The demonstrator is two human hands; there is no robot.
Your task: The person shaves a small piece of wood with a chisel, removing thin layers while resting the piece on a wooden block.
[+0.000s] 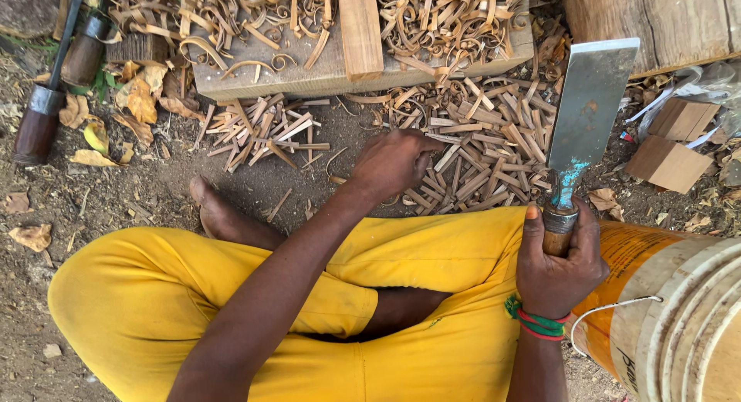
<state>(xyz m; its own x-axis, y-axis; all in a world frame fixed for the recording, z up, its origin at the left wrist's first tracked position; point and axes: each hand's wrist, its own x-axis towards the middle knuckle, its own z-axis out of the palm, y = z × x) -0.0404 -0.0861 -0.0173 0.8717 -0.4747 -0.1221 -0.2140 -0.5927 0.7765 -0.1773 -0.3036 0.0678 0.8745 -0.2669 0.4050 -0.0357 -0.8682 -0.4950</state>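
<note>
My right hand grips the wooden handle of a broad flat-bladed cleaver, blade pointing up and away from me. My left hand reaches forward with curled fingers onto a pile of short split wood sticks on the dirt; whether it holds a stick is hidden. I sit cross-legged in yellow trousers, one bare foot showing. A red and green band circles my right wrist.
A wooden block covered in curled wood shavings lies ahead. A second small stick heap sits to the left. Dark-handled tools lie at far left. A yellow-and-white bucket stands at my right. Wood offcuts lie at right.
</note>
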